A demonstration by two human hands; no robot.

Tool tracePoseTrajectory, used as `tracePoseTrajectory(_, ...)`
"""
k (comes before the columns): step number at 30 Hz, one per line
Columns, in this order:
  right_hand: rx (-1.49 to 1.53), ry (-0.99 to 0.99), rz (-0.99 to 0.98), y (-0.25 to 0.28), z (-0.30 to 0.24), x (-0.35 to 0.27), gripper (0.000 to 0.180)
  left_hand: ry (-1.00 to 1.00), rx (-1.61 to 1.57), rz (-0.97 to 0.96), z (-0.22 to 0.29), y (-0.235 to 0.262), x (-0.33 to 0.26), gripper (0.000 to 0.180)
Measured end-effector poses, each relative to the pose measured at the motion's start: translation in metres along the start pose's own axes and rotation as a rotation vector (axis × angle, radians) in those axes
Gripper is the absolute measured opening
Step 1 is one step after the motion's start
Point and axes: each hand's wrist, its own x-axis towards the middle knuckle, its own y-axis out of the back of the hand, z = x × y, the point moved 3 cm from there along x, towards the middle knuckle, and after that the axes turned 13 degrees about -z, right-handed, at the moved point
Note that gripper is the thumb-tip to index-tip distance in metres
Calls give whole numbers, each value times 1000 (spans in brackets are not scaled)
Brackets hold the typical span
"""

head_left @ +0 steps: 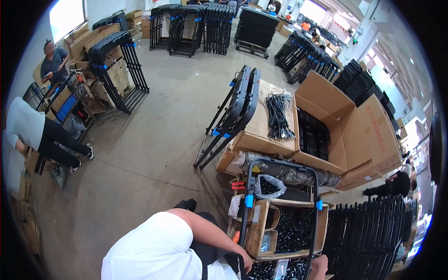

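Observation:
A black U-shaped tubular frame [284, 159] with blue clips lies over the bench in front of me. My left hand [244, 260] is at the lower end of its left tube, fingers closed around it, partly hidden. Beside the right tube, my right hand [319, 264] is curled; what its fingers hold, if anything, cannot be made out. Between the tubes, a wooden box [256, 232] holds many small black parts [293, 228]. More small black parts [261, 270] lie loose below it, between my hands. A clear plastic bag [270, 186] of black pieces sits behind the box.
Red-handled pliers [238, 185] and an orange-handled tool [236, 237] are at the bench's left. Beyond are black cables [279, 116], an open carton [368, 135] and two upright frames [238, 102]. Stacked black frames [368, 233] stand right. Two people [53, 65] work far left.

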Motion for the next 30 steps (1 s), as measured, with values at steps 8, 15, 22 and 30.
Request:
tracePoseTrajectory(8, -155, -228, -533, -15, 41, 14, 23, -84, -98, -10, -16, -5, 22, 29)
tracePoseTrajectory(15, -301, 159, 235, 1, -13, -59, 26, -35, 153, 72, 5, 3, -7, 31)
tracePoseTrajectory(22, -126, 135, 160, 10, -16, -80, 23, 289, 82, 58, 27, 17, -21, 47)
tracePoseTrajectory(30, -261, 120, 123, 22, -38, -89, 24, 175, -48, -37, 30, 7, -23, 36)
